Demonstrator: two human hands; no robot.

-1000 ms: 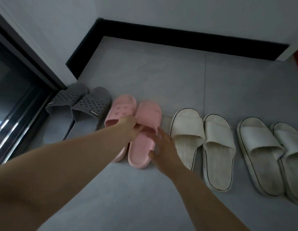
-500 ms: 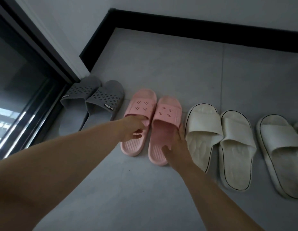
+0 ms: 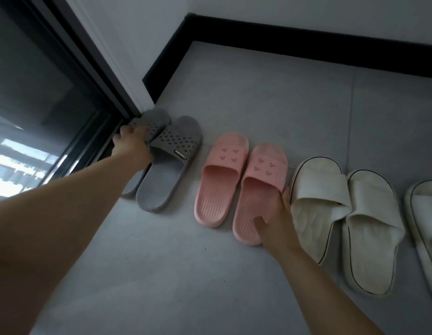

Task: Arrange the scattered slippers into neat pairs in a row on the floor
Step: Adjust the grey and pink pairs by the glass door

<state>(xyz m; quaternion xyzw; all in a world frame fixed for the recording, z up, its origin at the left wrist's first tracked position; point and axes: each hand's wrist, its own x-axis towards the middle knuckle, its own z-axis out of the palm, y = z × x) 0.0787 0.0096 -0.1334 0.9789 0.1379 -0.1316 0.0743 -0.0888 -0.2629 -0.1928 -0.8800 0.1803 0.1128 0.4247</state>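
Slippers stand in a row on the grey tiled floor. My left hand [image 3: 131,143] reaches far left and curls its fingers over the strap of the left grey slipper [image 3: 158,117], which overlaps the right grey slipper [image 3: 172,146]. The left pink slipper [image 3: 219,184] stands free beside the right pink slipper [image 3: 263,175]. My right hand [image 3: 275,221] holds that right pink slipper at its heel side, thumb on the insole and fingers along the outer edge. To the right lie a white slipper [image 3: 316,197], its mate [image 3: 372,226] and another white slipper [image 3: 425,213], cut off by the frame.
A dark-framed glass sliding door [image 3: 41,105] runs along the left, with the grey pair against its track. A black skirting board [image 3: 282,37] lines the white walls at the back. Bare floor tiles [image 3: 270,97] stretch behind the row and in front of it.
My left hand has let go of the left pink slipper and moved left onto the left grey slipper. My right hand stays on the right pink slipper.
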